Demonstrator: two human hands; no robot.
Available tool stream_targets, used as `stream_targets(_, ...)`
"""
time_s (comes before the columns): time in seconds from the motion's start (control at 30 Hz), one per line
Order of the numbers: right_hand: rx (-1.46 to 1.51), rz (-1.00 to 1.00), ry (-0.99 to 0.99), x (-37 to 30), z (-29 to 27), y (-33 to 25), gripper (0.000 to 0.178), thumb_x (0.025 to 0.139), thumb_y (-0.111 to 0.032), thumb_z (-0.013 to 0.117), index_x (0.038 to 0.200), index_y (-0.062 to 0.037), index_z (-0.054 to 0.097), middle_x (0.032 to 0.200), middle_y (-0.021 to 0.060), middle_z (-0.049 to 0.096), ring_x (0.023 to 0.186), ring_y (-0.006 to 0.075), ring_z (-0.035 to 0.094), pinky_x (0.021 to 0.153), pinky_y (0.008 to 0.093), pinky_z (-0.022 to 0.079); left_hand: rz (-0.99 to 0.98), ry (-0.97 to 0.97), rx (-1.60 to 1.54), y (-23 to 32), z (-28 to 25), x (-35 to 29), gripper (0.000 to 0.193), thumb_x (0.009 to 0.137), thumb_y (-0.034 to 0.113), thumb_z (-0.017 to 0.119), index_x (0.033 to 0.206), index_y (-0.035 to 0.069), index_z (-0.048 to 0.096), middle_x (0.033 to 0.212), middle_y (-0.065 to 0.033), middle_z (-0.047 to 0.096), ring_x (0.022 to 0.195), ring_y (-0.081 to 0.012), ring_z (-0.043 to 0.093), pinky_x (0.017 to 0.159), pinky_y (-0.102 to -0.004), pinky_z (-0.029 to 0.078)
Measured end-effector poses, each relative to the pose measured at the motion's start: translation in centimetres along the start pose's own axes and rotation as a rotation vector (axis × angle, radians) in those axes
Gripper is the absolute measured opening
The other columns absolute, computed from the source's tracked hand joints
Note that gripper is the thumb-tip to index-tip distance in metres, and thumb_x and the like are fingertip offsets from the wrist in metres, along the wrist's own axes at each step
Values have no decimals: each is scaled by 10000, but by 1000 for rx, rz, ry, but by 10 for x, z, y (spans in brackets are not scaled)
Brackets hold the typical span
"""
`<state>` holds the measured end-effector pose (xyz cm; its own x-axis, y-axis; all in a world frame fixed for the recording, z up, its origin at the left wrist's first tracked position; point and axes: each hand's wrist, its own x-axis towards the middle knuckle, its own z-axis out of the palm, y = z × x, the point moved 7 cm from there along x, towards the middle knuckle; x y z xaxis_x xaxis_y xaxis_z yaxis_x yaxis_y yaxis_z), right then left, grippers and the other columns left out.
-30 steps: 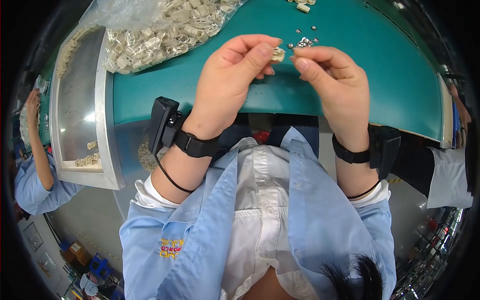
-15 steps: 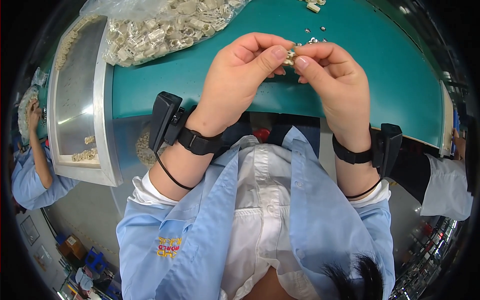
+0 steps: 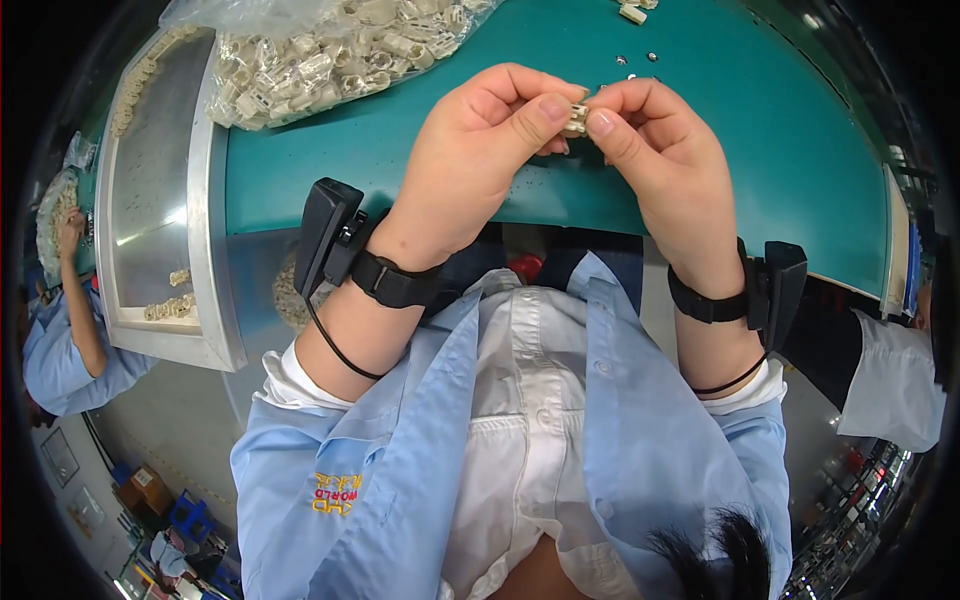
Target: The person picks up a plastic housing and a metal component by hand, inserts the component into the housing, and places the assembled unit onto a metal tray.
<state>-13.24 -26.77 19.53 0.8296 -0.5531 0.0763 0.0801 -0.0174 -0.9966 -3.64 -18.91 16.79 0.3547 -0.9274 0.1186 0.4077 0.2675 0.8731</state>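
A small cream plastic housing [image 3: 576, 121] is pinched between my two hands above the green table. My left hand [image 3: 478, 135] is closed, thumb and forefinger gripping the housing's left side. The thumb and forefinger of my right hand [image 3: 668, 145] are closed at its right end; whether a smaller piece sits between those fingertips is hidden. Just beyond my right fingers lie a few small shiny metal pieces [image 3: 622, 60], partly covered by that hand. Further back are some loose cream housings [image 3: 633, 14].
At the back left rests a clear plastic bag [image 3: 330, 72] full of cream housings. A metal-framed tray [image 3: 205, 230] stands left, with rows of housings [image 3: 170, 308] in it. The green table's [image 3: 790, 150] front edge runs below my hands. Another person's arm [image 3: 82, 310] is at far left.
My right hand has shifted slightly left and up, now covering more of the metal pieces. The housing has turned a little and more of it shows between my fingers.
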Motion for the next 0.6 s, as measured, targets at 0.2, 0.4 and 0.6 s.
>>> stream_targets(0.2,151,41,-14,-2,11,5,143,887,-162,569,930,-28,545,814,-16,548,713,53,475,648,186,388,82,23,-38,4,1,-1,142,889,98,562,993,1,564,954,-60,614,856,-97,566,781,-224,463)
stream_targets(0.4,229,74,-36,-1,14,7,126,898,-161,554,923,-41,525,809,-21,525,734,50,468,661,184,380,137,4,-10,7,1,-2,125,896,97,551,981,6,553,959,-59,612,861,-95,564,780,-223,460)
stream_targets(0.6,-54,-17,-45,1,5,2,103,890,-123,565,911,-31,523,806,-24,518,741,40,460,665,174,375,129,-29,57,7,6,-2,148,930,163,504,974,25,536,882,-29,587,760,-70,525,709,-199,441)
